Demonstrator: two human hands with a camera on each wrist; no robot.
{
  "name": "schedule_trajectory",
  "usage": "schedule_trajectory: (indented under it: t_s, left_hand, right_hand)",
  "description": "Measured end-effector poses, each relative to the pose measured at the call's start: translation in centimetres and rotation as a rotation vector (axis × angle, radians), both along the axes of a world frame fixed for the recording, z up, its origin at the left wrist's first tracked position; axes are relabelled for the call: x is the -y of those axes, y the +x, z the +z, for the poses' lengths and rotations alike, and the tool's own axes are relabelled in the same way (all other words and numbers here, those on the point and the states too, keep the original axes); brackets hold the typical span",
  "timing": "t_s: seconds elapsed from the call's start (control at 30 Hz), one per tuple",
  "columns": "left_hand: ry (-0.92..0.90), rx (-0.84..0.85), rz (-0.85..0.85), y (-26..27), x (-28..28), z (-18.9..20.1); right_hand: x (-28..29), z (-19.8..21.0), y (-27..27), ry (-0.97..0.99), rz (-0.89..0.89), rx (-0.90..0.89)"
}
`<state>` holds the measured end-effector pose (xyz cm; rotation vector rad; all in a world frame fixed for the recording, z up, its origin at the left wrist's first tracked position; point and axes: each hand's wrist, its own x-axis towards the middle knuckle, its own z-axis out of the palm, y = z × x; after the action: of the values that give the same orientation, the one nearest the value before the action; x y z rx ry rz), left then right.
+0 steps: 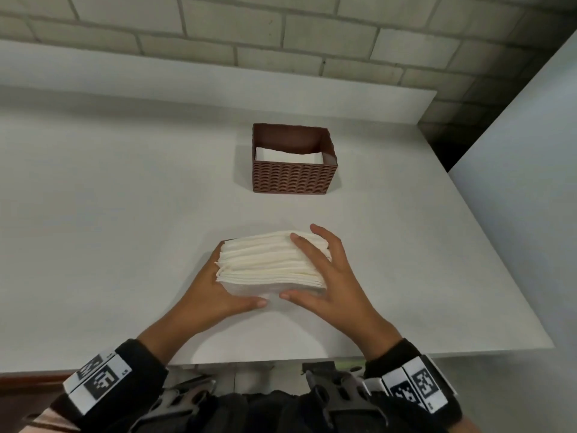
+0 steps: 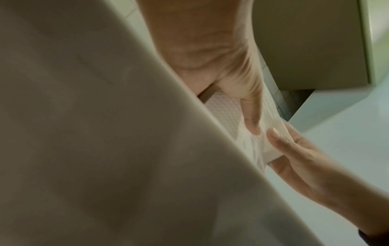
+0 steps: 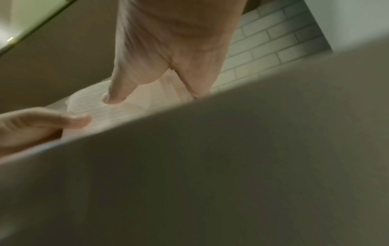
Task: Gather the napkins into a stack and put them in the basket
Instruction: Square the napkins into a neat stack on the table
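Observation:
A thick stack of white napkins sits on the white table close to its near edge. My left hand cups the stack's left side, its thumb lying along the front bottom edge. My right hand grips the right side, fingers over the top and thumb at the front. In the left wrist view my left thumb presses the napkin stack. In the right wrist view the right hand rests on the stack. Beyond stands a brown woven basket with a white napkin inside.
A brick wall runs behind the table. A pale panel rises along the table's right side. The table's front edge lies just under my wrists. Bare tabletop separates the stack and the basket.

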<state>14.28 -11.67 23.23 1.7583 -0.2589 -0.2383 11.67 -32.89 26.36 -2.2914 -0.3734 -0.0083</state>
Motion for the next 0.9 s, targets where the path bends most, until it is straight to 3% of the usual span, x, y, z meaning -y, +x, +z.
schedule_trajectory:
  t_s: [0.17, 0.27, 0.4, 0.57, 0.9]
  left_hand:
    - [0.005, 0.024, 0.01, 0.2, -0.8, 0.0]
    - [-0.012, 0.014, -0.039, 0.2, -1.0, 0.4]
    - [-0.004, 0.049, -0.035, -0.1, -0.8, 1.2]
    - [0.009, 0.037, -0.03, -0.3, -1.2, 1.0]
    - [0.044, -0.038, 0.031, -0.7, -0.7, 0.8]
  right_hand:
    - [0.6, -0.7, 0.9, 0.276, -0.107, -0.161]
    - [1.1, -1.4, 1.1, 0.373, -0.034, -0.304]
    - [0.5, -1.5, 1.2, 0.422, -0.066, -0.254]
    - [1.2, -1.9, 1.1, 0.32, -0.053, -0.282]
    - [1.2, -2.3, 0.8, 0.299, -0.072, -0.316]
